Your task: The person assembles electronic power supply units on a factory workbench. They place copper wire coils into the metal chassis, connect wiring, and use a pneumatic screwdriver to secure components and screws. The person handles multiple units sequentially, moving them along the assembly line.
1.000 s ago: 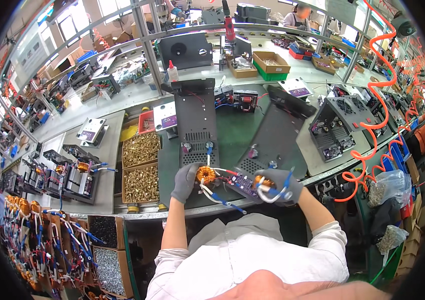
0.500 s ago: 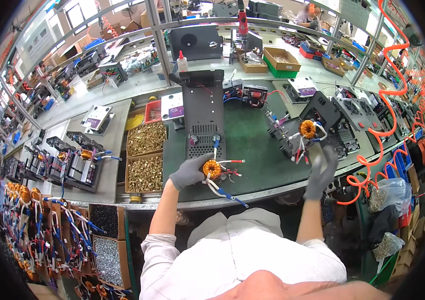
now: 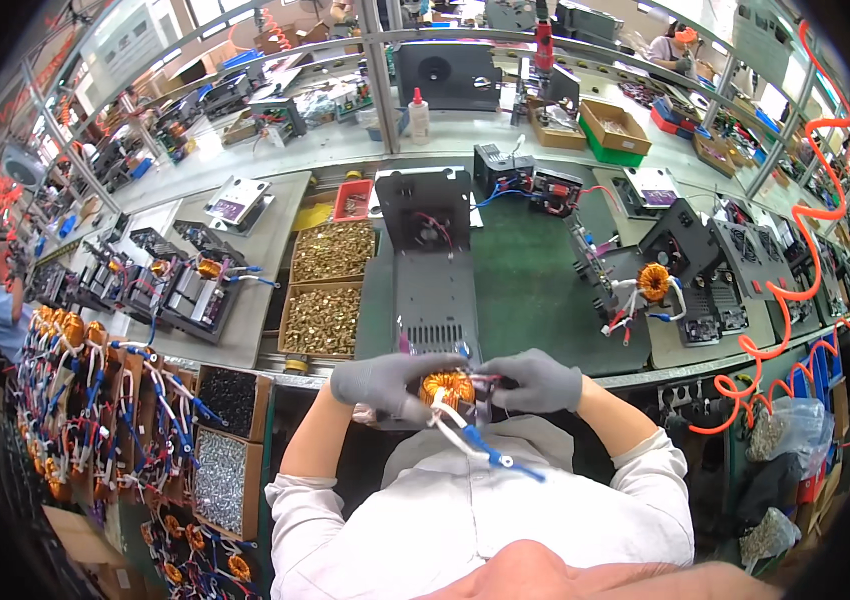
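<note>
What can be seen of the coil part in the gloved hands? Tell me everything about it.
The coil part is a ring-shaped core wound with copper-orange wire, fixed to a small dark board. White and blue leads hang from it toward the person's lap, ending in small connectors. The grey-gloved left hand and right hand grip it from either side, just below the near edge of the green bench mat. Fine detail of the board is too small to tell.

Bare green mat (image 3: 535,290) right of the black chassis (image 3: 430,270) gives passage; screw trays (image 3: 330,285) block left, probably wired assemblies (image 3: 645,295) farther right.
</note>
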